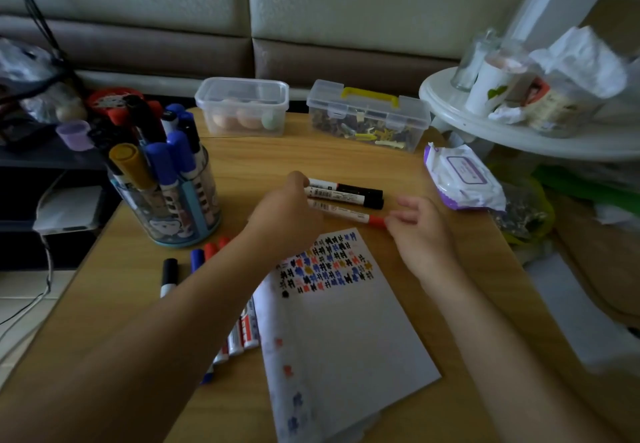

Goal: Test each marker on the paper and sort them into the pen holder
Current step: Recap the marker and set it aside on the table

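Note:
Three markers lie side by side on the wooden table (242, 165) beyond the paper (346, 321): two black-capped markers (349, 193) and a red-capped marker (346, 214) nearest me. My left hand (287, 214) covers their white ends, its fingers curled down over the red marker's barrel. The fingertips of my right hand (422, 231) touch the tip of the red cap, fingers loosely extended. The paper carries rows of black, blue, red and yellow test marks. The pen holder (180, 207), at the left, is full of several markers. More markers (239, 335) lie under my left forearm.
Two clear plastic boxes stand at the table's far edge, one holding eggs (242, 106) and one with a yellow handle (369, 116). A wet-wipes pack (460, 179) lies at the right edge. A white round stand (519, 130) with jars rises beyond it.

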